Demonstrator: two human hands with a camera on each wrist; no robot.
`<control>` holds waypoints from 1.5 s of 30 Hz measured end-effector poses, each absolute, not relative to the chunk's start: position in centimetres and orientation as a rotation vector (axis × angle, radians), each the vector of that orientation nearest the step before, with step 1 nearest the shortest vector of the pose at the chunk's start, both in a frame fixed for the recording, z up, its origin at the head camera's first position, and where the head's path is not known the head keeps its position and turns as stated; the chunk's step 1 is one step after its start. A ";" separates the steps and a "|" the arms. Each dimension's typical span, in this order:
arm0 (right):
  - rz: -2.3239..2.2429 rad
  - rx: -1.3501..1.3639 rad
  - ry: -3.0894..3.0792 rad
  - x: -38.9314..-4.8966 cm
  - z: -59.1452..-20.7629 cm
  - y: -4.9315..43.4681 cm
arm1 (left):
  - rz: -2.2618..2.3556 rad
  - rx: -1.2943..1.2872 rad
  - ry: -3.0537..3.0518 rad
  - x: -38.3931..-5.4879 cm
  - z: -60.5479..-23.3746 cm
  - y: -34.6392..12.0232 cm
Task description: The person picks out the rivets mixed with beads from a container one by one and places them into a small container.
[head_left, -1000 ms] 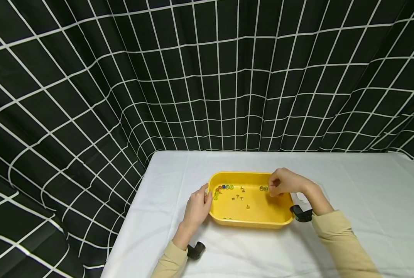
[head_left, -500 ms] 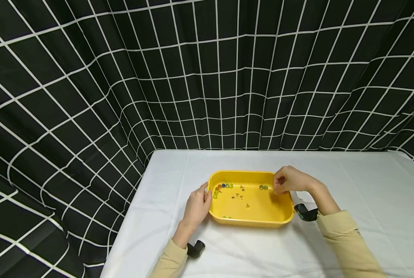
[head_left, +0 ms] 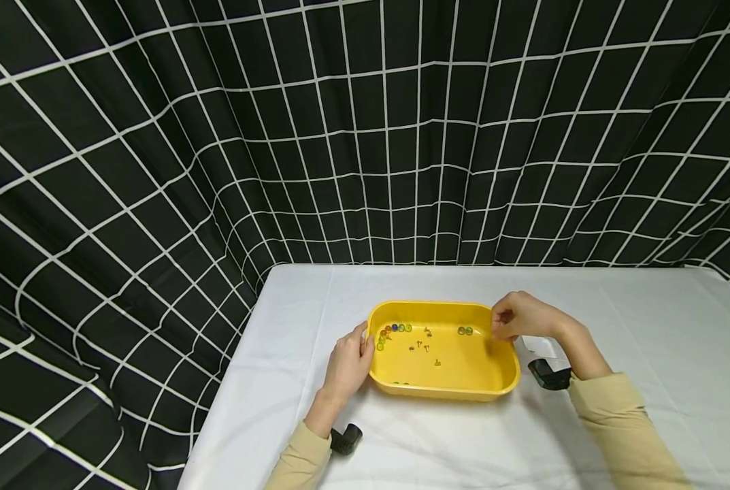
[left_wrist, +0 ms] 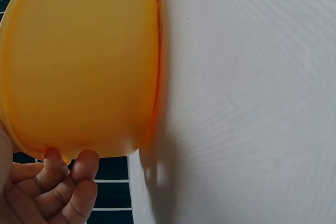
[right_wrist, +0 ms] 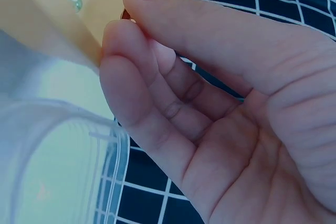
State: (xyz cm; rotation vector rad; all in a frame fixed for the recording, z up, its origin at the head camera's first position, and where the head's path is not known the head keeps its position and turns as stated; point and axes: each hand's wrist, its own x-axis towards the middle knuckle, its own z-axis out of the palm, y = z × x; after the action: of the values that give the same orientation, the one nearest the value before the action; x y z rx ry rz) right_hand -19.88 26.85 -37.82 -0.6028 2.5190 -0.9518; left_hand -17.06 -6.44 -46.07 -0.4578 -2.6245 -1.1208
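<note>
A yellow plastic tub (head_left: pixel 450 393) lies lengthwise in front of me. My left hand (head_left: pixel 347 364) holds its left end, and the left wrist view shows curled fingers (left_wrist: pixel 84 167) against that end. Over the tub's right end my right hand (head_left: pixel 524 316) pinches a small dark coppery piece (right_wrist: pixel 126 15) between thumb and forefinger; most of it is hidden. Several brass-coloured tack-like pieces (head_left: pixel 426 348) are scattered on the tub floor. Coloured glass marbles (head_left: pixel 394 328) line its far left corner, and two greenish marbles (head_left: pixel 465 331) sit near the far wall.
A clear plastic container (right_wrist: pixel 113 166) stands just right of the tub, partly hidden by my right wrist in the head view (head_left: pixel 541 347). White cloth (head_left: pixel 646 327) covers the table. A black curtain with a white grid (head_left: pixel 401 136) hangs behind and at the left.
My right hand has moved right, from above the tub's interior to its right rim, still pinching. My left hand and the tub stay nearly in place.
</note>
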 end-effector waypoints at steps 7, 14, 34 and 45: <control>-0.975 -0.618 2.520 -19.7 -37.5 27.7 | -1.123 -0.450 -2.619 -17.0 -46.2 -6.4; -0.985 -0.602 2.528 -19.5 -37.4 28.5 | -1.126 -0.431 -2.642 -17.1 -46.1 -6.4; -0.940 -0.553 2.561 -18.7 -37.0 30.3 | -1.113 -0.438 -2.625 -17.0 -46.0 -6.3; -0.918 -0.500 2.573 -18.5 -37.3 31.0 | -1.094 -0.440 -2.620 -17.1 -46.2 -6.3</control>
State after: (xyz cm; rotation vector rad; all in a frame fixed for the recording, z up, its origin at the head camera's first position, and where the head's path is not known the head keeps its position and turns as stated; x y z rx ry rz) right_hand -18.51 31.00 -37.32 -0.4998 2.5734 -0.9181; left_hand -17.08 -6.34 -46.24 -0.4396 -2.6201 -1.0938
